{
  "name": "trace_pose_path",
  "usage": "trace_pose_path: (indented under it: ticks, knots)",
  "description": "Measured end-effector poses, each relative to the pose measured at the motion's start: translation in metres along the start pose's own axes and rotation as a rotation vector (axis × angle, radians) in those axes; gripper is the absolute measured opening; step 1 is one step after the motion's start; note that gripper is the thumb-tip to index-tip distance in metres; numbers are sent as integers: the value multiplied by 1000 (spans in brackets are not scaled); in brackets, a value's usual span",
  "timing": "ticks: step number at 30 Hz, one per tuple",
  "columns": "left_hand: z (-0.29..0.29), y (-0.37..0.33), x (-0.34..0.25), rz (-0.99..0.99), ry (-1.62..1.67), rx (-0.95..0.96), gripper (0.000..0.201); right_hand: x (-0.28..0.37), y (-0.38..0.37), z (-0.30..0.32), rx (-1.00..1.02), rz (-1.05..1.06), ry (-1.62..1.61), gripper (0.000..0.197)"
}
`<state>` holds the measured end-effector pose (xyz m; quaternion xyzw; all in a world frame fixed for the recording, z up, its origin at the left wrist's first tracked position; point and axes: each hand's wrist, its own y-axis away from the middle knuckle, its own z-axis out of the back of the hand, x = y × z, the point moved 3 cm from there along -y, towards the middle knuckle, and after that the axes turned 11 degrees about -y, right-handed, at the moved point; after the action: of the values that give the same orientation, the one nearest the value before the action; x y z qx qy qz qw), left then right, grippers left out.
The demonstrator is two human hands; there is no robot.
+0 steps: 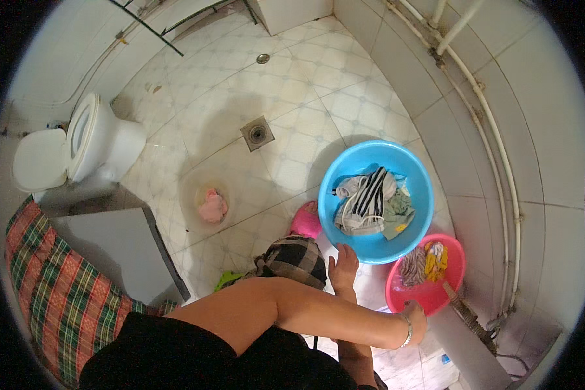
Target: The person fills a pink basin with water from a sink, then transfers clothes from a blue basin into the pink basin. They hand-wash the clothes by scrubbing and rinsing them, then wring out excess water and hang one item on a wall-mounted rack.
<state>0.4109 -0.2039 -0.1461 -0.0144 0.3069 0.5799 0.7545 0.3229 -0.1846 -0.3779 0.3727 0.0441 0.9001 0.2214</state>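
Note:
My left arm crosses over my right. My left hand (415, 323), with a bracelet at its wrist, is curled at the near rim of the pink basin (396, 294); its fingertips are partly hidden, so what they hold is unclear. In that basin lie a grey-brown striped cloth (412, 268) and a yellow-and-white cloth (436, 261). My right hand (344, 265) is open, thumb apart, by the near rim of the light-blue basin (329, 218). Inside the blue basin are a black-and-white striped garment (373, 198) and a pale green cloth (398, 214).
Left on the tiled floor, a translucent basin (192, 214) holds a pink cloth (212, 206). A floor drain (258, 134) lies ahead. The toilet (114, 143) and a plaid cloth (65, 292) are at left. Pipes (494, 136) run along the right wall; a ridged hose (467, 311) hangs beside the pink basin.

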Motion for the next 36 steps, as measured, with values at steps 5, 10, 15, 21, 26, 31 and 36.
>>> trace_pose_path:
  ticks: [5,10,15,21,26,31,36]
  knots:
    - [-11,-13,-5,125,40,-4,36,-8,6,5,-16,26,51,52]
    - [-12,-19,-2,148,105,-23,36,-18,9,7,39,-29,72,53]
    - [-8,-18,-3,131,79,-52,34,-14,8,5,83,-78,114,58]
    - [4,-6,2,54,53,-21,32,-8,4,5,178,-141,176,63]
    - [10,-3,3,48,57,-1,32,-12,5,4,208,-147,188,65]
    - [3,-4,-2,28,34,-43,32,-10,7,1,47,-199,-246,70]
    - [4,-1,-2,107,135,34,31,-7,14,-3,196,-166,197,70]
